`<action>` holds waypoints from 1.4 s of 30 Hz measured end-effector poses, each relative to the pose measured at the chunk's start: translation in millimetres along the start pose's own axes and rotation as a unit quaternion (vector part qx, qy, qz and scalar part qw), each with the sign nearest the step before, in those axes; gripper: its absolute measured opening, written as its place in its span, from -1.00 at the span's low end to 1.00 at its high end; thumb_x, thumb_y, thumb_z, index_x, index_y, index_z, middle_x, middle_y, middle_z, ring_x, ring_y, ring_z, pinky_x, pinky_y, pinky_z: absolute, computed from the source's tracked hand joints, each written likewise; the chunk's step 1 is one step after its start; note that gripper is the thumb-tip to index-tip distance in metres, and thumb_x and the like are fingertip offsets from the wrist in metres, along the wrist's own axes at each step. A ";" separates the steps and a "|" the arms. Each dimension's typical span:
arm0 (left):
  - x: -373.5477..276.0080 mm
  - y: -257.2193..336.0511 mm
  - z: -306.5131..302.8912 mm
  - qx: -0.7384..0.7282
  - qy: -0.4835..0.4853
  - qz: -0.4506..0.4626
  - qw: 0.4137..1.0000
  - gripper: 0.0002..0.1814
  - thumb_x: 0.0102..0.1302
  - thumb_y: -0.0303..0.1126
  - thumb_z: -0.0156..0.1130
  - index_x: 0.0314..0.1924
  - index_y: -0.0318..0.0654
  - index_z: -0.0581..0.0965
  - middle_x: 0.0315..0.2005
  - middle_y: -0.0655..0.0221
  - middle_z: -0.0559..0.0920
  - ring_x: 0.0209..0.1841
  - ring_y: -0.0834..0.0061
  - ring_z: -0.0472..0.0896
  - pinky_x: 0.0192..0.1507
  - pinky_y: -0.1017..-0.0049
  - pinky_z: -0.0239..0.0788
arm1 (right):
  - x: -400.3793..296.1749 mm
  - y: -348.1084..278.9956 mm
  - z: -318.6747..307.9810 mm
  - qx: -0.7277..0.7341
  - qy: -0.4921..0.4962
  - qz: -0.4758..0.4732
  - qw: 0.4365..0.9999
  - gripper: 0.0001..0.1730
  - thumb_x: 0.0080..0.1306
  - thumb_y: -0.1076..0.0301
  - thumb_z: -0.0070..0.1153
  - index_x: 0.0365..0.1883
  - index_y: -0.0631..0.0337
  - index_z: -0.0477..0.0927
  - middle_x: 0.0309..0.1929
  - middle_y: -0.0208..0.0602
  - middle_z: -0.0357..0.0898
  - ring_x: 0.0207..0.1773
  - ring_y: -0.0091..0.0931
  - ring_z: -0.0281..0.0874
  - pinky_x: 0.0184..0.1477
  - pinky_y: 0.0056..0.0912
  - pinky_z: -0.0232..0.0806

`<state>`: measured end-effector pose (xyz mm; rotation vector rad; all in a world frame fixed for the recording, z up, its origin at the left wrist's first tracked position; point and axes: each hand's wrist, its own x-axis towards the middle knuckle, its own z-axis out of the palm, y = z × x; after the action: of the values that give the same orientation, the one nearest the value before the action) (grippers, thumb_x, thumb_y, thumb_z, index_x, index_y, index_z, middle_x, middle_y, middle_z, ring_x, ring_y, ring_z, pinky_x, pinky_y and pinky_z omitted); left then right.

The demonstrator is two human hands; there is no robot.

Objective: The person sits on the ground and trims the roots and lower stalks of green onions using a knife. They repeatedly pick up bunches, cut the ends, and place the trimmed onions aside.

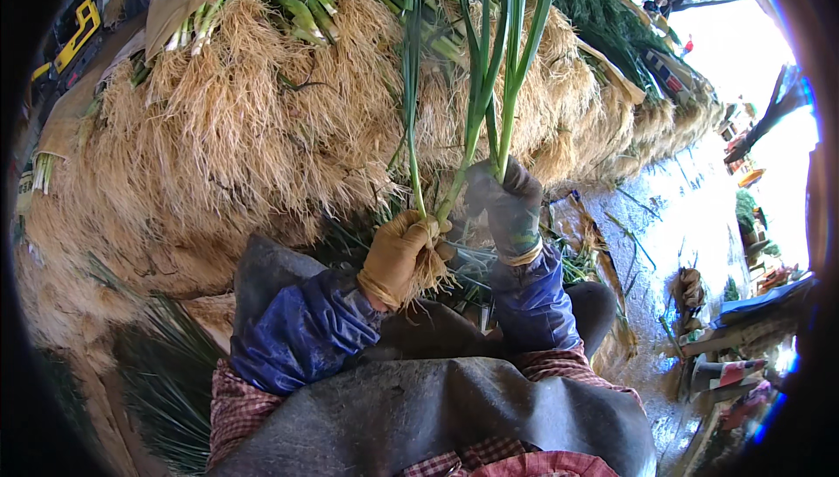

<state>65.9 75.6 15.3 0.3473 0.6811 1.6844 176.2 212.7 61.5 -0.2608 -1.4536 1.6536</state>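
My left hand (401, 255), in a tan glove, is closed around the lower end of some green onions (473, 126), just above their roots (429, 274). The long green leaves stand up away from me. To its right, my right hand (508, 205), in a dark, dirty glove, grips a green onion stalk (512, 94) whose leaves also point away. Both hands are close together above my lap. Behind them lies a large heap of green onions with pale, dry-looking roots (249, 103) hanging towards me.
A dark apron (446, 405) covers my lap. Loose green leaves (164, 379) lie at the lower left. On the right is a wet, shiny floor (662, 234) with scattered leaves. A yellow object (78, 35) is at the upper left. Brown sacking (180, 5) covers part of the heap.
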 end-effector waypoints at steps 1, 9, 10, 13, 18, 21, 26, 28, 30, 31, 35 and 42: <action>-0.8 1.7 2.2 -0.011 0.000 0.004 1.000 -0.89 0.40 -0.43 0.15 -0.20 -0.31 0.56 -0.25 0.27 0.66 -0.38 0.50 0.64 -0.47 0.53 0.53 | -1.3 -0.5 -0.2 -0.011 -0.002 0.015 1.000 -0.82 0.30 0.49 0.17 -0.19 0.42 0.57 -0.43 -0.29 0.58 -0.55 -0.62 0.38 -0.51 -0.60 0.23; 5.2 18.6 -0.1 -0.001 0.050 -0.019 0.999 -0.76 0.51 -0.25 -0.01 -0.12 -0.28 0.50 -0.47 0.26 0.63 -0.59 0.54 0.57 -0.66 0.55 0.36 | -13.4 -12.3 12.8 0.139 -0.185 -0.055 0.971 -0.67 0.46 0.17 0.05 -0.13 0.32 0.58 -0.44 -0.30 0.61 -0.55 -0.72 0.46 -0.60 -0.66 0.32; 6.0 20.7 -2.5 -0.016 0.037 -0.019 0.999 -0.75 0.51 -0.25 -0.02 -0.11 -0.28 0.50 -0.47 0.26 0.63 -0.59 0.55 0.57 -0.67 0.56 0.35 | -12.2 -17.4 12.9 0.074 -0.154 -0.147 0.974 -0.68 0.41 0.18 0.15 -0.12 0.30 0.59 -0.45 -0.32 0.61 -0.58 -0.73 0.48 -0.66 -0.63 0.32; 7.1 20.2 -4.9 -0.046 0.023 -0.035 0.998 -0.75 0.48 -0.27 0.05 -0.06 -0.31 0.51 -0.42 0.26 0.63 -0.56 0.56 0.56 -0.63 0.58 0.36 | -3.2 -36.4 2.7 0.001 0.109 -0.162 0.981 -0.66 0.36 0.23 0.20 -0.09 0.36 0.58 -0.61 -0.39 0.53 -0.76 -0.68 0.32 -0.73 -0.60 0.28; 9.1 10.4 2.2 0.011 0.042 -0.008 0.999 -0.75 0.42 -0.32 0.15 -0.03 -0.34 0.52 -0.35 0.27 0.63 -0.54 0.60 0.52 -0.58 0.58 0.38 | 10.2 -10.9 -3.1 -0.108 0.135 0.140 0.975 -0.60 0.34 0.20 0.23 0.02 0.31 0.58 -0.67 -0.55 0.43 -0.72 -0.69 0.33 -0.73 -0.59 0.15; 7.5 7.6 4.5 0.101 0.056 0.042 0.992 -0.82 0.36 -0.41 0.22 -0.11 -0.34 0.52 -0.40 0.30 0.61 -0.53 0.58 0.55 -0.53 0.57 0.42 | 11.2 12.9 -2.1 -0.168 0.075 0.198 0.963 -0.67 0.32 0.20 0.25 -0.09 0.27 0.63 -0.63 -0.55 0.44 -0.67 -0.67 0.33 -0.68 -0.59 0.16; 11.2 4.0 2.8 0.205 0.088 0.097 0.970 -0.89 0.27 -0.49 0.29 -0.24 -0.29 0.53 -0.49 0.36 0.60 -0.56 0.55 0.56 -0.52 0.53 0.44 | 18.5 4.1 -7.8 -0.149 0.040 0.212 0.965 -0.69 0.21 0.20 0.35 -0.26 0.28 0.67 -0.54 -0.42 0.55 -0.60 -0.61 0.39 -0.55 -0.46 0.26; 14.4 1.8 0.7 0.225 0.079 0.113 0.965 -0.91 0.28 -0.47 0.28 -0.26 -0.25 0.52 -0.51 0.38 0.60 -0.60 0.53 0.55 -0.57 0.51 0.43 | 21.4 -6.7 -9.5 -0.196 0.032 0.244 0.949 -0.69 0.20 0.20 0.36 -0.28 0.28 0.68 -0.53 -0.41 0.56 -0.52 -0.59 0.43 -0.46 -0.40 0.30; 15.7 0.0 -2.3 0.224 0.074 0.118 0.965 -0.91 0.28 -0.46 0.27 -0.25 -0.24 0.54 -0.50 0.38 0.61 -0.61 0.52 0.55 -0.58 0.50 0.43 | 23.2 -12.3 -10.6 -0.214 0.019 0.269 0.939 -0.69 0.19 0.18 0.37 -0.30 0.28 0.69 -0.51 -0.41 0.58 -0.46 -0.57 0.46 -0.38 -0.36 0.33; 15.4 -0.5 -3.9 0.217 0.072 0.120 0.966 -0.92 0.28 -0.45 0.26 -0.25 -0.24 0.54 -0.49 0.38 0.61 -0.62 0.52 0.55 -0.58 0.49 0.43 | 23.2 -11.6 -11.1 -0.220 0.007 0.267 0.938 -0.68 0.19 0.17 0.37 -0.30 0.28 0.70 -0.50 -0.41 0.58 -0.43 -0.56 0.47 -0.35 -0.33 0.33; 14.1 -0.4 -6.4 0.177 0.050 0.101 0.978 -0.94 0.29 -0.46 0.23 -0.26 -0.26 0.57 -0.48 0.39 0.62 -0.63 0.56 0.54 -0.62 0.57 0.39 | 24.0 6.3 -14.0 -0.289 -0.003 0.147 0.946 -0.77 0.21 0.26 0.32 -0.31 0.24 0.69 -0.57 -0.46 0.55 -0.47 -0.63 0.44 -0.39 -0.41 0.33; 17.0 9.8 -10.0 0.043 0.057 0.035 0.997 -0.76 0.34 -0.30 0.18 -0.06 -0.26 0.55 -0.39 0.47 0.59 -0.49 0.67 0.49 -0.52 0.64 0.34 | 0.7 17.7 -21.1 -0.110 -0.046 0.014 0.993 -0.90 0.28 0.40 0.19 -0.31 0.25 0.60 -0.46 -0.48 0.58 -0.39 -0.64 0.43 -0.37 -0.46 0.35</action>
<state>48.5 88.4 11.2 0.3416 0.8351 1.7547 181.5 229.3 40.2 -0.3329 -1.7113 1.5444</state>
